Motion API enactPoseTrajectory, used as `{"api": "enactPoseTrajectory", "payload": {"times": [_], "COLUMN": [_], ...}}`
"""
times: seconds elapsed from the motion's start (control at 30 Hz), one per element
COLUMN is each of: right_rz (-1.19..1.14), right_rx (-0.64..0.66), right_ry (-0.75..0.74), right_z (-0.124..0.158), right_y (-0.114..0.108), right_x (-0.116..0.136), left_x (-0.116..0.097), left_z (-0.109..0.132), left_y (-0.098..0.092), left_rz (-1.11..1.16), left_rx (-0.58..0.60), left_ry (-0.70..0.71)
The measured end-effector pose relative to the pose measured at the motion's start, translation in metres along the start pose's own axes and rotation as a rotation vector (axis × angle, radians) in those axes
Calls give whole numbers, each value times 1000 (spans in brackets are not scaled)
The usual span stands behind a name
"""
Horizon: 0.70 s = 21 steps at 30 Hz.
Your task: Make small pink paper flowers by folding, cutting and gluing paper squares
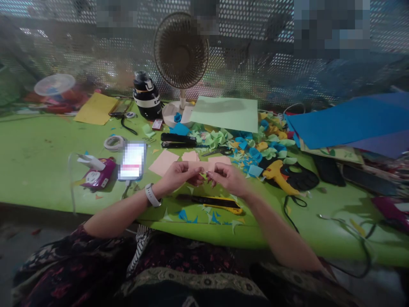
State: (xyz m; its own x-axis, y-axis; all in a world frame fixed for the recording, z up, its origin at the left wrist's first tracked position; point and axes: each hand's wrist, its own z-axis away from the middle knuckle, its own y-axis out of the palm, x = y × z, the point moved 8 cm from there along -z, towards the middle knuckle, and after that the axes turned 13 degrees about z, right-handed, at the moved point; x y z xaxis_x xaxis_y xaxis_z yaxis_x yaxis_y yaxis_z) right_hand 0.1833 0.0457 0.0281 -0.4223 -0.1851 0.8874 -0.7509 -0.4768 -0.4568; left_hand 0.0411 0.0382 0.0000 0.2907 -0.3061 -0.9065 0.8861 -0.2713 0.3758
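A small pink piece of paper (202,164) is held up between my two hands above the green table. My left hand (183,175), with a white watch on its wrist, pinches the paper's left side. Its right side is pinched between the thumb and fingers of my right hand (225,177). Just behind lie more pink paper squares (164,163), partly hidden by my hands. A yellow and black utility knife (220,203) rests on the table in front of my hands, among small blue and green paper scraps (187,216).
Beyond my hands are a black stapler (178,140), scissors (219,151) and a heap of curled paper pieces (252,147). A yellow glue gun (279,177) lies right. A phone (131,161) and purple power adapter (99,172) lie left. A fan (181,51) and bottle (147,100) stand behind.
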Motion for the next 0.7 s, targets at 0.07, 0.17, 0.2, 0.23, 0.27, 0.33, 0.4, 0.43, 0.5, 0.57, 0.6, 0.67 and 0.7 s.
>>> {"api": "enactPoseTrajectory", "payload": {"times": [0.07,0.17,0.2,0.23,0.27,0.33,0.4,0.43,0.5,0.57,0.6,0.67,0.7], "right_rz": [3,1,-1,-4,-8,-11,-11,-15,-25,-40,-48,-66,-75], "right_rx": [33,75,81,84,83,85,92,90,80,66,60,54,51], "right_ry": [-7,-14,-14,-14,-13,-9,-4,-1,0,0,0,4,6], "right_z": [1,2,2,2,1,1,0,0,0,0,0,1,2], "right_y": [1,6,7,8,9,10,9,7,1,-6,-9,-14,-17], "right_x": [2,3,3,2,2,0,-1,-1,-1,0,0,1,1], "left_x": [1,5,6,6,7,6,5,4,0,-5,-7,-12,-14], "left_z": [0,1,1,1,1,0,0,0,-1,0,0,0,0], "left_y": [0,1,1,1,0,0,1,1,0,-1,-2,-2,-3], "left_rz": [-7,-40,-53,-64,-71,-71,-55,-44,-25,-15,-14,-14,-12], "left_rx": [29,82,90,91,92,106,131,139,140,127,122,114,112], "left_ry": [-23,-68,-80,-87,-92,-103,-119,-127,-135,-129,-121,-107,-102]}}
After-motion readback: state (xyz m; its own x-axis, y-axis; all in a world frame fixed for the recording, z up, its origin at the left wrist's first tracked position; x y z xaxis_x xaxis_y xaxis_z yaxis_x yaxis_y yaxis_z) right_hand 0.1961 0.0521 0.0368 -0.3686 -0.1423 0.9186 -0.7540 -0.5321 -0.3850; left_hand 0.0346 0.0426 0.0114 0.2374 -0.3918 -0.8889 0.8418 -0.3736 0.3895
